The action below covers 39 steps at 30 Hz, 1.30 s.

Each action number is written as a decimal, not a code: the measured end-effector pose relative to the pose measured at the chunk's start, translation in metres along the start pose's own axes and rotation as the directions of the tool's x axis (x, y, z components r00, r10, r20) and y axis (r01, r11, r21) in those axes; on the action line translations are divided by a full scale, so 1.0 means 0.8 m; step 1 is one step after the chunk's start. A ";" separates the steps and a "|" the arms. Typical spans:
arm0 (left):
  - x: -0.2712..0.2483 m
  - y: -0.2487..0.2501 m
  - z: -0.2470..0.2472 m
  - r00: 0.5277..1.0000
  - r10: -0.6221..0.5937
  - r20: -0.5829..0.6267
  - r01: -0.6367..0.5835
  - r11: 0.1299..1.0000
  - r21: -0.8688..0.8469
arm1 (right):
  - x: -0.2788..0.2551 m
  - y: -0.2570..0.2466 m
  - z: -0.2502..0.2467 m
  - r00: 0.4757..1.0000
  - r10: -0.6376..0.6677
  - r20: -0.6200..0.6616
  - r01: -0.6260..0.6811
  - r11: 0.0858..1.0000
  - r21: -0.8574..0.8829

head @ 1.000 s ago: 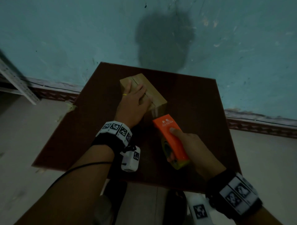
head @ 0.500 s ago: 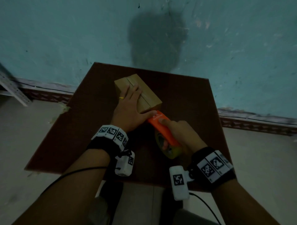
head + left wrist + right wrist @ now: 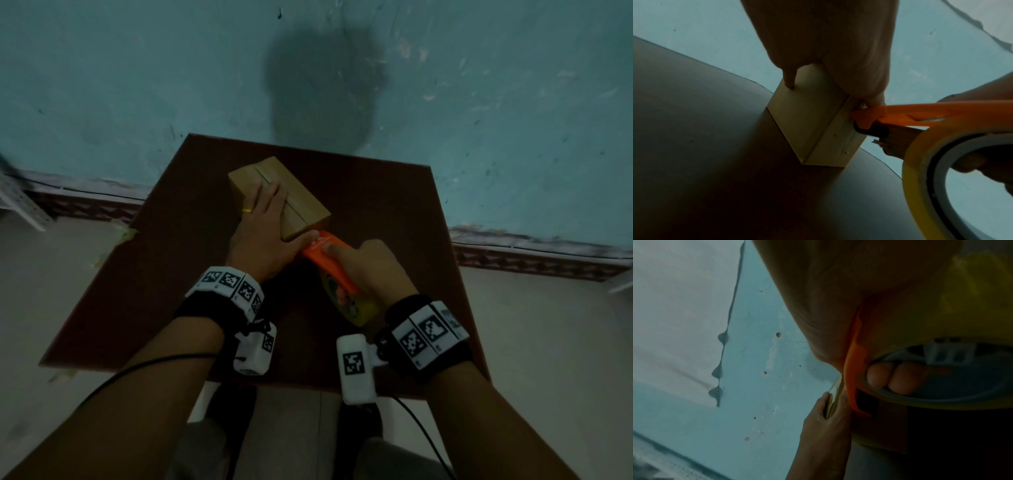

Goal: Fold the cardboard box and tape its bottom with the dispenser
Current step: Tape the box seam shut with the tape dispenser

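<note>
A small folded cardboard box (image 3: pixel 301 202) stands on the dark brown table (image 3: pixel 376 205), its flap seam facing up. My left hand (image 3: pixel 265 219) lies flat on top of it with straight fingers, thumb at the near edge. The box (image 3: pixel 809 123) shows from below in the left wrist view. My right hand (image 3: pixel 363 263) grips the orange tape dispenser (image 3: pixel 329 260), whose nose touches the box's near end. The dispenser (image 3: pixel 900 113) carries a yellow tape roll (image 3: pixel 920 170). In the right wrist view my fingertips (image 3: pixel 892 378) curl through the dispenser (image 3: pixel 855 369).
A blue-green wall (image 3: pixel 137 68) rises behind the table. A pale floor (image 3: pixel 548 342) surrounds it, and a white metal rack (image 3: pixel 17 202) sits at the far left. Camera cables hang from both wrists near the table's front edge.
My right hand has carried the dispenser forward and left until its nose meets the box's near end. The left hand has stayed flat on the box.
</note>
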<state>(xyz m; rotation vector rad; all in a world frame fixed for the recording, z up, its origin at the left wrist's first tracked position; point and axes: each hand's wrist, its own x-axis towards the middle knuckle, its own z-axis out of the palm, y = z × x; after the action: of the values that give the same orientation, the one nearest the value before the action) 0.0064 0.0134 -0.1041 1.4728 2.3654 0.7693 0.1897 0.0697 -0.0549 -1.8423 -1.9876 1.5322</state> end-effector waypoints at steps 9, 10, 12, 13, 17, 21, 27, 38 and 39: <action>0.001 0.001 0.003 1.000 -0.013 -0.015 0.013 0.999 0.040 | -0.003 -0.009 -0.003 0.999 -0.012 -0.036 0.007 0.991 -0.130; 0.001 0.002 0.004 1.000 -0.015 -0.021 0.016 0.999 0.039 | -0.003 -0.010 -0.006 1.000 0.004 -0.012 -0.005 0.994 -0.107; 0.001 0.004 0.007 0.999 -0.021 -0.035 0.022 0.999 0.035 | -0.002 -0.009 -0.014 0.996 0.065 0.066 -0.067 0.997 0.032; 0.001 0.005 0.008 0.999 -0.026 -0.039 0.027 0.999 0.043 | -0.001 -0.008 -0.017 0.990 0.086 0.109 -0.096 0.991 0.093; 0.002 0.008 0.013 1.000 -0.001 -0.018 0.004 0.990 0.139 | 0.011 0.000 0.001 0.994 0.076 0.077 -0.072 0.996 -0.058; 0.000 0.007 0.017 0.999 0.013 -0.039 -0.006 0.987 0.160 | 0.014 0.004 0.020 0.999 0.038 -0.034 -0.045 0.967 -0.252; 0.003 0.002 0.012 0.999 0.013 -0.051 -0.006 0.990 0.140 | 0.010 0.006 -0.014 0.996 -0.026 -0.085 -0.003 0.945 -0.327; 0.001 0.007 0.010 0.999 0.017 -0.034 -0.011 0.984 0.177 | 0.041 0.046 -0.043 0.843 -0.234 -0.485 0.022 0.915 -0.403; 0.001 0.009 0.009 0.999 0.016 -0.031 -0.011 0.983 0.184 | 0.044 0.049 -0.040 0.840 -0.237 -0.487 -0.007 0.895 -0.446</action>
<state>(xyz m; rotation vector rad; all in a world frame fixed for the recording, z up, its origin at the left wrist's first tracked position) 0.0147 0.0188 -0.1064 1.5591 2.5112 0.5949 0.2272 0.1088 -0.0835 -1.9394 -2.1935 0.4595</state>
